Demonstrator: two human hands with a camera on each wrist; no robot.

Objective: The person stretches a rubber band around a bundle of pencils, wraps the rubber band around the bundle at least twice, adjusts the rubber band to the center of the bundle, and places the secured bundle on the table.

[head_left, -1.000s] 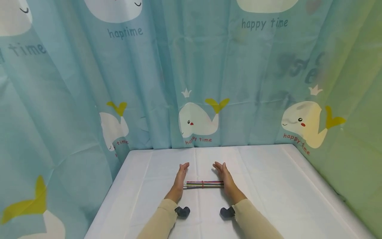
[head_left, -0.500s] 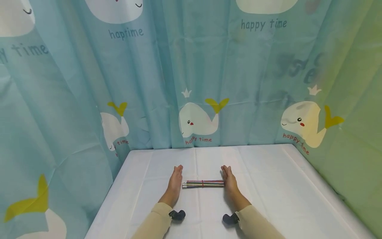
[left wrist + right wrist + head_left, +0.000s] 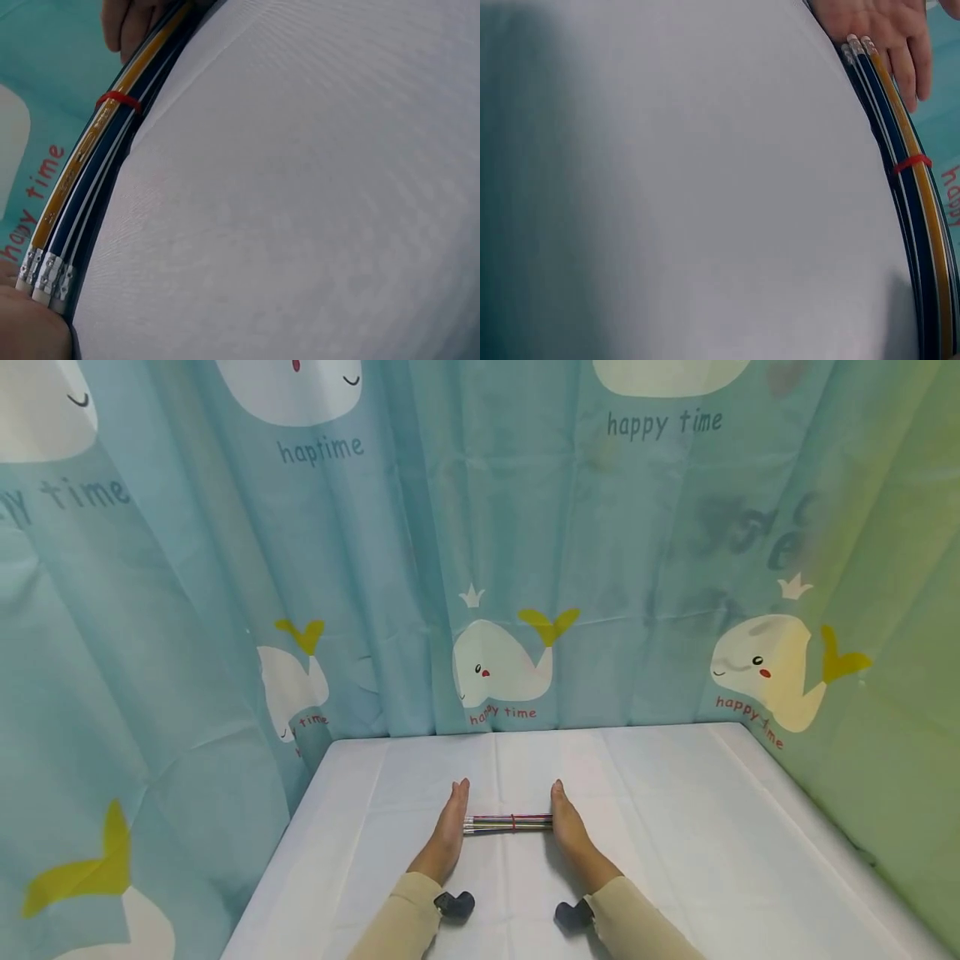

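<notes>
Navy-and-orange striped pencils (image 3: 90, 161), red band (image 3: 117, 100) – white tablecloth (image 3: 675, 827), teal whale-print curtain (image 3: 375, 568)

A staged recording booth rather than a lived-in room: a white-clothed desk (image 3: 675, 827) is boxed in by a whale-printed "happy time" curtain (image 3: 420, 568).

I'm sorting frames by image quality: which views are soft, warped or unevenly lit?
Head view: even light, sharp, though the curtain edges bow; the bundle of striped pencils with a red rubber band is small. Left wrist view: pencils curve, the white tablecloth looks soft. Right wrist view: a dark shading covers the left side, and the pencils bend.
</notes>
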